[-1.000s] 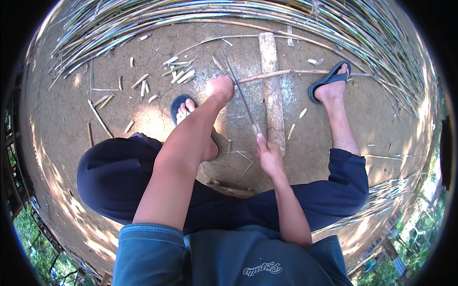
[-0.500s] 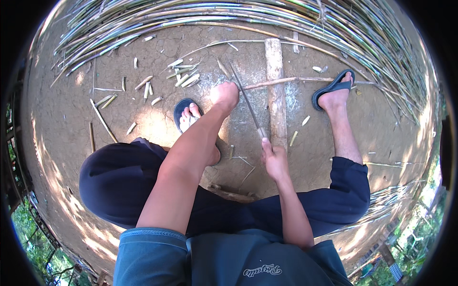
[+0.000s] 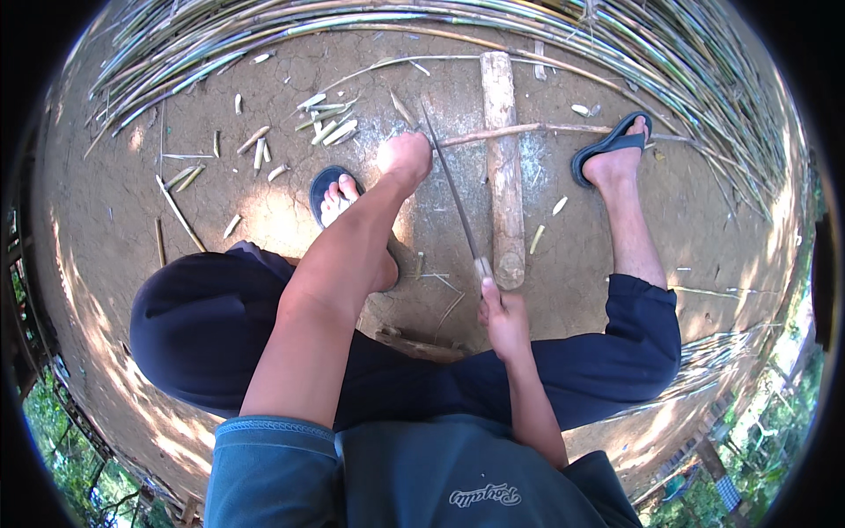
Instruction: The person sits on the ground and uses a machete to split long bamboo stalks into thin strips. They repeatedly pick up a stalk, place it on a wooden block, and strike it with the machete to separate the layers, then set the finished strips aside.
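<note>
My right hand (image 3: 503,319) grips the handle of a long knife (image 3: 451,189), whose thin blade points up and away over the dirt. My left hand (image 3: 405,157) is closed on the near end of a thin bamboo stick (image 3: 546,129) that lies across a thick wooden log (image 3: 502,167). The blade tip is close to my left hand. My sandalled feet rest on the ground, the left foot (image 3: 337,195) beside my left arm and the right foot (image 3: 613,157) beyond the log.
A large pile of long bamboo canes (image 3: 370,26) curves along the far side and down the right (image 3: 739,132). Several short cut bamboo pieces (image 3: 326,128) lie scattered on the cracked dirt floor (image 3: 220,88). Green plants show at the lower edges.
My left hand and the stick shifted slightly toward me and left. The knife blade has swung a little to the left, nearer my left hand.
</note>
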{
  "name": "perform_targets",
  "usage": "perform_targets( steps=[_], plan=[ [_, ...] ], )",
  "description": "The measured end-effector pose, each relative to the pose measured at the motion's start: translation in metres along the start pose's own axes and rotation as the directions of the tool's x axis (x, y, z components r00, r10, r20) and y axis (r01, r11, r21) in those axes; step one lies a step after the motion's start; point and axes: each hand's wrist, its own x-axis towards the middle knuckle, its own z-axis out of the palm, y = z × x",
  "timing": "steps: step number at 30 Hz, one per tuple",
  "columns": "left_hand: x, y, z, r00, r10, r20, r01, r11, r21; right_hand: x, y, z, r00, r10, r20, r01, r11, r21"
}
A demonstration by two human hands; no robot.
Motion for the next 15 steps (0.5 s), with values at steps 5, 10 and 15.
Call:
perform_targets(
  steps=[5,10,15],
  plan=[
    [0.014,-0.004,0.005,1.000,0.010,-0.002,-0.010,1.000,0.008,-0.007,0.007,-0.018,0.998,0.067,-0.005,-0.067,0.998,0.014],
    [0.013,-0.002,0.001,1.000,0.012,-0.003,-0.012,1.000,0.009,-0.014,0.010,-0.017,0.999,0.040,0.018,-0.040,0.999,-0.001],
    [0.011,-0.004,0.006,0.999,0.021,-0.046,-0.020,1.000,0.015,-0.034,0.012,-0.021,0.997,0.074,0.016,-0.073,0.996,-0.042]
  ],
)
